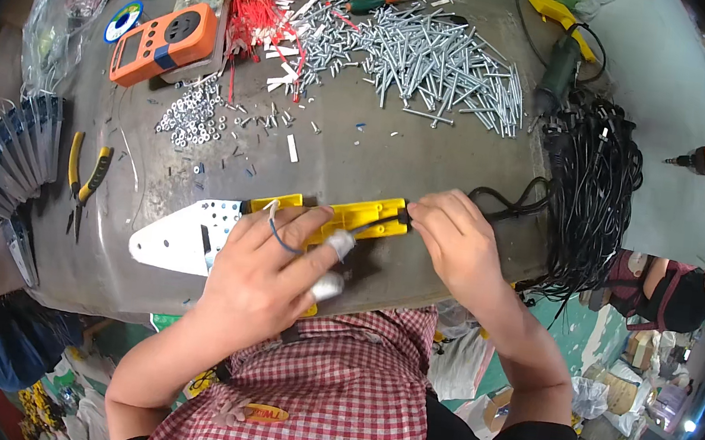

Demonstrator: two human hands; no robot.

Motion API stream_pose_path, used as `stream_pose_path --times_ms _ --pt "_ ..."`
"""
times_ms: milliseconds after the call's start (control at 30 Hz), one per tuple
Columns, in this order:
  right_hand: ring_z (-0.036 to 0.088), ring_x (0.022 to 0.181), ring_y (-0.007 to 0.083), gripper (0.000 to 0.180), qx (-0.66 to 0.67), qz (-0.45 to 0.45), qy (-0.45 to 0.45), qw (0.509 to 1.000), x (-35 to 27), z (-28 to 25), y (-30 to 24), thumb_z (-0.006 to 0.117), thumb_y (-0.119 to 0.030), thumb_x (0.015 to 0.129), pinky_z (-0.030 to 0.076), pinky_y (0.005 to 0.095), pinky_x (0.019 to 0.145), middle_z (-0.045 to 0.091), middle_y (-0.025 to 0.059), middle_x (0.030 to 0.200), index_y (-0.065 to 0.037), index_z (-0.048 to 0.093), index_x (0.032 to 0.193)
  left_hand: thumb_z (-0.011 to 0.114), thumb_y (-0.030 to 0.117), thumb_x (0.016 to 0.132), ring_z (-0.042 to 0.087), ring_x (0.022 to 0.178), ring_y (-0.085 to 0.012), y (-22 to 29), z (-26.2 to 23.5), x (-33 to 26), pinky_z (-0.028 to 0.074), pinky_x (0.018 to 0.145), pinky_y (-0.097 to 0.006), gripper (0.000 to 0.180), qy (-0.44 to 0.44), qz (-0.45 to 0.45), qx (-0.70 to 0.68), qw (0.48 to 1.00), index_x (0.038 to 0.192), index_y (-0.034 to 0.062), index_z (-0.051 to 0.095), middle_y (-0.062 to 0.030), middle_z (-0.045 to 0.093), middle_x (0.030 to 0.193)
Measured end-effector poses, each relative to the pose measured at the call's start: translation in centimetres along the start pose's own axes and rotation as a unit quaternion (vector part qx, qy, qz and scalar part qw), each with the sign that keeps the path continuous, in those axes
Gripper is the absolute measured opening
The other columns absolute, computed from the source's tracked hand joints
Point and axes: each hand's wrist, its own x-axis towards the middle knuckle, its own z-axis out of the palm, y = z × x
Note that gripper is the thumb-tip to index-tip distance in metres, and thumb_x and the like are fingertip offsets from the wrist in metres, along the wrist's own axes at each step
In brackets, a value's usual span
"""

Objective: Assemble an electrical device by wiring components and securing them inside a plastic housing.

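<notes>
2 hands, left hand point(264, 266) and right hand point(453, 236), grip yellow housing point(362, 215).

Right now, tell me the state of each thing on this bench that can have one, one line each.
Left hand: pressed flat on the yellow handle, two fingertips taped.
Right hand: pinching the handle's right end where a black cable enters.
Yellow handle: lying flat, joined to the white metal plate.
Orange meter: lying face up; screen unreadable.
Pliers: lying untouched, jaws shut.
Long screws: loose in a heap.
Black cables: bundled, hanging over the bench edge.
</notes>
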Motion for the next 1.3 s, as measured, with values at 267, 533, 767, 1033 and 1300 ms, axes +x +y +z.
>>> stream_pose_path --times_ms 267,533,767,1033,1300 --pt "0.057 0.085 0.0283 0.025 0.042 0.004 -0.038 0.998 3.7 -0.3 -3.8 0.061 -0.001 0.074 0.047 0.0371 0.073 0.055 0.0107 0.099 -0.002 0.058 0.099 0.068 0.006 0.065 0.058 0.096 -0.0278 -1.0 1.4 0.2 0.045 0.082 -0.041 0.03 0.043 0.002 0.124 0.991 0.094 0.0019 0.064 -0.0109 0.061 0.104" --pt "0.058 0.084 0.0225 0.033 0.107 -0.022 -0.077 0.991 3.7 4.6 -3.9 0.064 -0.006 0.073 0.05 0.035 0.065 0.053 0.0043 0.09 -0.014 0.064 0.105 0.07 0.008 0.063 0.059 0.091 -0.0325 1.1 -2.9 -0.6 0.052 0.075 -0.04 0.039 0.082 -0.052 0.135 0.986 0.1 0.0001 0.062 -0.0158 0.057 0.104" --pt "0.057 0.074 0.0195 0.042 0.033 -0.015 -0.032 0.999 4.7 4.9 -5.2 0.062 -0.01 0.073 0.051 0.0311 0.062 0.05 0.0022 0.082 -0.016 0.062 0.114 0.065 0.008 0.066 0.057 0.098 -0.0296 2.3 -1.5 -3.4 0.052 0.077 -0.038 0.039 -0.028 -0.06 0.124 0.99 0.102 -0.0048 0.059 -0.0169 0.055 0.109" --pt "0.063 0.074 0.0286 0.029 -0.004 -0.082 -0.195 0.977 6.5 3.5 -5.9 0.053 -0.015 0.08 0.053 0.0375 0.06 0.056 0.0118 0.092 -0.006 0.06 0.106 0.056 0.016 0.068 0.049 0.115 -0.0272 1.5 -1.9 -3.4 0.033 0.089 -0.052 0.036 -0.126 -0.035 0.23 0.964 0.101 0.0012 0.061 -0.0175 0.054 0.116" --pt "0.06 0.091 0.032 0.024 0.222 -0.071 -0.208 0.95 11.3 1.2 2.1 0.05 -0.015 0.086 0.048 0.0398 0.081 0.062 0.0163 0.09 -0.002 0.063 0.102 0.065 0.022 0.069 0.052 0.109 -0.0273 0.2 -1.0 -4.6 0.028 0.099 -0.057 0.043 -0.129 -0.016 0.216 0.968 0.103 -0.0014 0.057 -0.0147 0.052 0.116"
